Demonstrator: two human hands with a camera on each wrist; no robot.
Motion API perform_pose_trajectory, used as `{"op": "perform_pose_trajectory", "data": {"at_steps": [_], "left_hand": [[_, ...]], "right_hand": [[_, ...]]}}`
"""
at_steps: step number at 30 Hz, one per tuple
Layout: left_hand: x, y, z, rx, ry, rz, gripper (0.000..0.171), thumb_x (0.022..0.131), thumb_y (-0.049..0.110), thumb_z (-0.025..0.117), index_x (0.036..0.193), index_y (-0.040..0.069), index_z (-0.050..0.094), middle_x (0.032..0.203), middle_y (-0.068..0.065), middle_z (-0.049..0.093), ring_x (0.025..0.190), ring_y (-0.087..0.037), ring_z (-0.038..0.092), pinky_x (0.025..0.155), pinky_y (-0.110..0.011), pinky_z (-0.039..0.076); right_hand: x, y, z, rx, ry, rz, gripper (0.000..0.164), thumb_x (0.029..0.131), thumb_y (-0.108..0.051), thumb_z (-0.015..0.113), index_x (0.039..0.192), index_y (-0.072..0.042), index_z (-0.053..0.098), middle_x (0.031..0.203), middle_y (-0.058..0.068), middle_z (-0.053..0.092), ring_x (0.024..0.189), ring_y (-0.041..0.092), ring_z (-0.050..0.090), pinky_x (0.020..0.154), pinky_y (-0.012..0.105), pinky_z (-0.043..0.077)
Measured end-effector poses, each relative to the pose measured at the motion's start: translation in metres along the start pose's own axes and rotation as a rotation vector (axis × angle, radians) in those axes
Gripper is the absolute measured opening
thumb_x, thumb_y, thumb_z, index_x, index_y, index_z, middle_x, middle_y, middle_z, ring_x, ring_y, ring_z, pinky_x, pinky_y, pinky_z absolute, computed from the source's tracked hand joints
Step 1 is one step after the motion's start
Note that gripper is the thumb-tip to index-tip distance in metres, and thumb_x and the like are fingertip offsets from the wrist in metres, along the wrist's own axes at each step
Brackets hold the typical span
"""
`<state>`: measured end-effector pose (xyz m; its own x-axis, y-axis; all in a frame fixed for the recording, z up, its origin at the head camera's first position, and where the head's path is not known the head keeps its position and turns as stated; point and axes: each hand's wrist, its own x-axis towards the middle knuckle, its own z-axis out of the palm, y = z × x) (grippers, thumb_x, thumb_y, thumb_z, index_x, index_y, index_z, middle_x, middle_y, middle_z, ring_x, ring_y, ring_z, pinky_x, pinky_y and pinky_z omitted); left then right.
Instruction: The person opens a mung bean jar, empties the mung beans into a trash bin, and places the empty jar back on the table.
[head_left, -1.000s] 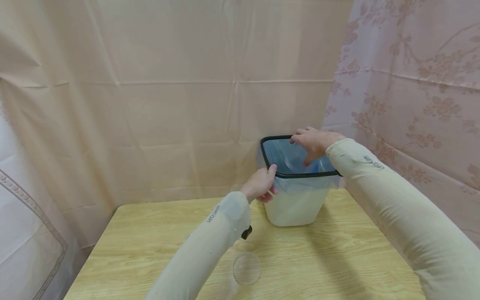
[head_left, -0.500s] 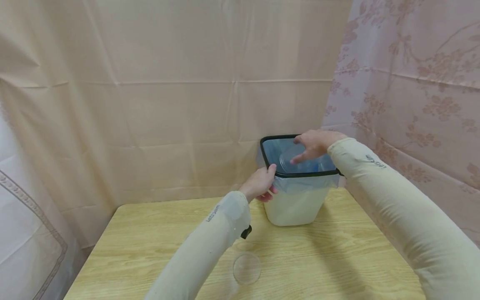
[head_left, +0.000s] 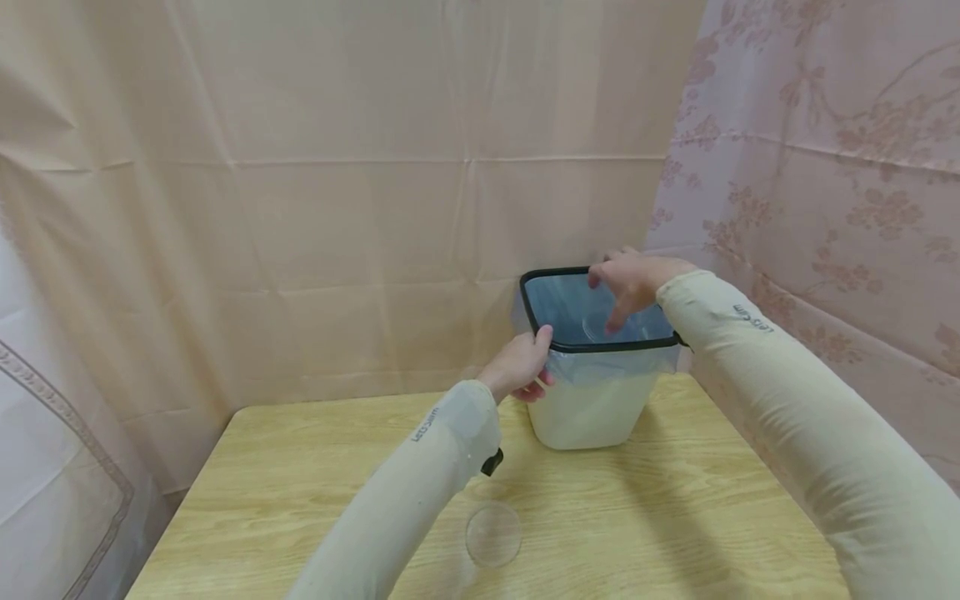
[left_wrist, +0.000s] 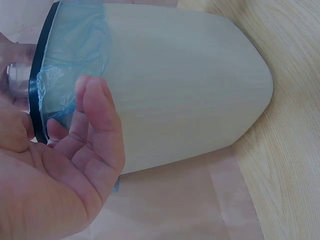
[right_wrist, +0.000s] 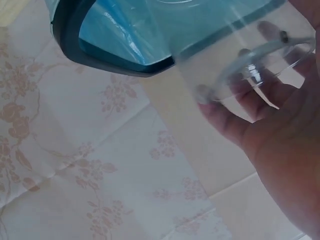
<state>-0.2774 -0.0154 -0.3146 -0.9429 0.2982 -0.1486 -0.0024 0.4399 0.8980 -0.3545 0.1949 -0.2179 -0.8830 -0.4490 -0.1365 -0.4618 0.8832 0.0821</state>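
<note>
A cream bin [head_left: 592, 412] stands on the table, lined with a translucent blue bag [left_wrist: 75, 50] that folds over its black rim [head_left: 615, 347]. My left hand [head_left: 519, 367] grips the near-left rim, thumb on top and the other fingers outside. Over the bin's mouth, my right hand [head_left: 633, 282] holds a clear plastic cup [right_wrist: 225, 70], its fingers spread around the cup's wall. In the right wrist view the cup is tilted, with its far end toward the bin's inside. Most of the bin's interior is hidden by my right hand and the rim.
A clear round disc [head_left: 493, 534] lies on the wood-grain table [head_left: 337, 467], beside my left forearm. A beige curtain [head_left: 360, 208] hangs behind the table. Floral cloth [head_left: 847, 217] hangs on the right, close to the bin.
My right hand tips the cup toward the left, then swings back. The cup's visible circle shifts left, then right. My left hand keeps its grip on the rim.
</note>
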Motion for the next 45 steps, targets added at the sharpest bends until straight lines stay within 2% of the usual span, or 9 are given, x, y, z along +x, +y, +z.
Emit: {"op": "perform_pose_trajectory", "data": {"at_steps": [2, 7, 9, 15, 23, 27, 35, 45], "left_hand": [[0.0, 0.0, 0.0, -0.005, 0.003, 0.002, 0.048, 0.109, 0.052, 0.032, 0.099, 0.007, 0.049, 0.083, -0.012, 0.067, 0.058, -0.024, 0.059, 0.059, -0.034, 0.057], [-0.001, 0.001, 0.0, -0.008, 0.004, -0.003, 0.046, 0.109, 0.051, 0.032, 0.104, 0.008, 0.05, 0.084, -0.012, 0.066, 0.058, -0.024, 0.059, 0.059, -0.033, 0.057], [-0.002, 0.001, -0.001, -0.009, 0.003, -0.003, 0.046, 0.109, 0.05, 0.032, 0.105, 0.008, 0.05, 0.084, -0.012, 0.066, 0.058, -0.024, 0.059, 0.059, -0.032, 0.057], [-0.002, 0.001, 0.0, -0.009, 0.006, -0.006, 0.046, 0.109, 0.051, 0.033, 0.104, 0.008, 0.05, 0.084, -0.012, 0.066, 0.057, -0.024, 0.059, 0.057, -0.031, 0.056], [0.0, 0.0, 0.001, -0.005, 0.007, -0.001, 0.047, 0.109, 0.05, 0.033, 0.104, 0.008, 0.052, 0.083, -0.012, 0.068, 0.058, -0.024, 0.06, 0.058, -0.033, 0.057], [0.001, -0.001, 0.001, -0.007, 0.006, -0.006, 0.047, 0.109, 0.049, 0.032, 0.101, 0.007, 0.051, 0.082, -0.011, 0.067, 0.058, -0.025, 0.06, 0.058, -0.033, 0.057], [0.001, -0.001, 0.002, -0.014, 0.008, -0.001, 0.048, 0.109, 0.05, 0.032, 0.115, 0.008, 0.053, 0.081, -0.011, 0.067, 0.056, -0.024, 0.059, 0.056, -0.032, 0.056], [0.001, -0.002, 0.001, -0.016, 0.014, 0.003, 0.048, 0.109, 0.051, 0.033, 0.104, 0.007, 0.052, 0.081, -0.011, 0.067, 0.058, -0.025, 0.06, 0.059, -0.033, 0.057]], "right_hand": [[0.001, 0.0, 0.001, 0.049, 0.004, 0.003, 0.082, 0.073, -0.035, 0.093, 0.136, -0.003, 0.052, 0.138, 0.024, 0.05, 0.122, 0.042, 0.048, 0.1, 0.06, 0.045], [0.001, 0.0, 0.004, 0.154, 0.013, 0.023, 0.083, 0.082, -0.048, 0.082, 0.141, -0.002, 0.046, 0.139, 0.023, 0.053, 0.121, 0.038, 0.053, 0.099, 0.059, 0.047], [0.001, 0.0, 0.005, 0.156, 0.018, 0.027, 0.084, 0.082, -0.051, 0.081, 0.141, -0.002, 0.047, 0.139, 0.023, 0.054, 0.121, 0.038, 0.054, 0.1, 0.059, 0.046], [0.0, 0.0, 0.005, 0.19, -0.029, 0.045, 0.088, 0.08, -0.046, 0.085, 0.144, -0.001, 0.046, 0.14, 0.025, 0.053, 0.124, 0.042, 0.052, 0.1, 0.06, 0.045], [0.0, 0.003, 0.007, 0.208, -0.053, 0.052, 0.084, 0.085, -0.051, 0.079, 0.144, -0.001, 0.046, 0.145, 0.025, 0.049, 0.122, 0.039, 0.054, 0.099, 0.058, 0.047], [0.002, 0.005, 0.008, 0.229, -0.073, 0.031, 0.085, 0.084, -0.044, 0.083, 0.146, -0.002, 0.044, 0.148, 0.026, 0.046, 0.129, 0.043, 0.048, 0.102, 0.06, 0.044], [0.0, 0.01, 0.006, 0.284, -0.057, -0.024, 0.09, 0.08, -0.033, 0.088, 0.149, -0.003, 0.039, 0.15, 0.027, 0.041, 0.137, 0.047, 0.04, 0.105, 0.064, 0.039], [-0.002, 0.017, 0.009, 0.324, -0.044, -0.085, 0.087, 0.08, -0.027, 0.089, 0.147, 0.0, 0.041, 0.151, 0.028, 0.041, 0.139, 0.048, 0.036, 0.108, 0.064, 0.036]]}}
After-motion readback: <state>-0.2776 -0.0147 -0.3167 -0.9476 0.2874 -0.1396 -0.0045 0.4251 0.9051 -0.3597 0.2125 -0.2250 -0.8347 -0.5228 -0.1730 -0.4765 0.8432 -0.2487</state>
